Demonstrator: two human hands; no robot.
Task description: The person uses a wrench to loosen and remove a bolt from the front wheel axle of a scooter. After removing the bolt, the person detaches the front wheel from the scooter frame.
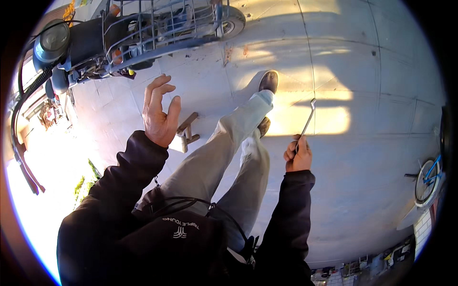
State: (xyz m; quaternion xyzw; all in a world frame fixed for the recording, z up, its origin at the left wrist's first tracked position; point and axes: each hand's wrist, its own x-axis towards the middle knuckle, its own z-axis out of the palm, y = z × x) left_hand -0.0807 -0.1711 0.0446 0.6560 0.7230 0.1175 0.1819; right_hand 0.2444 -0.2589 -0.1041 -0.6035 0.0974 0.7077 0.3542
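Note:
A slim metal wrench [309, 119] sticks out from my right hand [299, 153], whose fingers are wrapped round its lower end. Its upper end points away from me, over the sunlit floor. My left hand [160, 114] is raised with bent, parted fingers and holds nothing. It is nearest to a motorbike [86, 47] with a metal wire rack [162, 28], a short gap away. A small wooden stool [187, 132] stands on the floor just right of my left hand, partly hidden behind my leg.
Pale paving [353, 181] spreads ahead and to the right, with bright sun patches. The motorbike's wheel [233, 23] stands at the top. A blue bicycle [428, 180] is at the far right. Assorted items [377, 262] lie along the lower right edge. Green plants [85, 185] grow at the left.

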